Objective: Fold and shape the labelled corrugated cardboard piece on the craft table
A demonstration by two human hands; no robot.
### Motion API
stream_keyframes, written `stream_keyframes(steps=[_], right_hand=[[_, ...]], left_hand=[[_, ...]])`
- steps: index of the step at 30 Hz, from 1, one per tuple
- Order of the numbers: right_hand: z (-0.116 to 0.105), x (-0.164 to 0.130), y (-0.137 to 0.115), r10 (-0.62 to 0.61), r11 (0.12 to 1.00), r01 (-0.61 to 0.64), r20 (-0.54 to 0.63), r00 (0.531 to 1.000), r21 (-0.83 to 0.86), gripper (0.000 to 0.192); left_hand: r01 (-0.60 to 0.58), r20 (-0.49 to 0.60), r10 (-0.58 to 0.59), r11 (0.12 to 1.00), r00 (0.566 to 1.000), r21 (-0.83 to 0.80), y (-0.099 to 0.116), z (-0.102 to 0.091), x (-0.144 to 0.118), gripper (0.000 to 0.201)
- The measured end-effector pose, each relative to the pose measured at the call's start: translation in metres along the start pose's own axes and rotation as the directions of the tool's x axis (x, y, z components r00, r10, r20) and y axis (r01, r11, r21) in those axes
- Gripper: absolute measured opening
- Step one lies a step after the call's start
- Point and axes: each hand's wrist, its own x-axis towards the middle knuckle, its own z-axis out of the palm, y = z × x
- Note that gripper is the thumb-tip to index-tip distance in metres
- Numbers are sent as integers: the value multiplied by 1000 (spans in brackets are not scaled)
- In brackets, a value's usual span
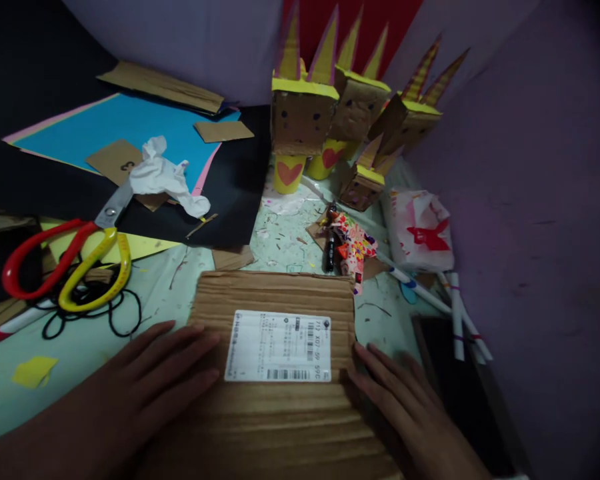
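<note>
both hands lie flat and unclenched: left hand point(145, 383) and right hand point(405, 400) flank the cardboard sheet point(275, 400); even downward pressure advisable, label point(279, 347) between them.

One corrugated cardboard sheet point(275, 373) (one shipping label point(279, 347)), one pair of scissors point(70, 257), two hands.
</note>
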Motion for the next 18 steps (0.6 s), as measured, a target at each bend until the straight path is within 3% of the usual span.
stream_keyframes(steps=[3, 6, 12, 18], right_hand=[[19, 1, -6, 48, 996, -41, -88, 995, 79, 54], [28, -1, -13, 106, 986, -92, -96, 990, 141, 47], [37, -3, -5, 132, 962, -96, -124, 984, 256, 36], [34, 10, -9, 179, 949, -113, -211, 961, 293, 30]], left_hand=[[-72, -21, 74, 996, 997, 58, 0, 3, 5, 67], [-88, -26, 90, 994, 996, 62, -2, 5, 4, 63], [-63, -31, 64, 998, 997, 24, -4, 4, -4, 60], [-192, -18, 194, 977, 981, 96, -15, 3, -1, 59]])
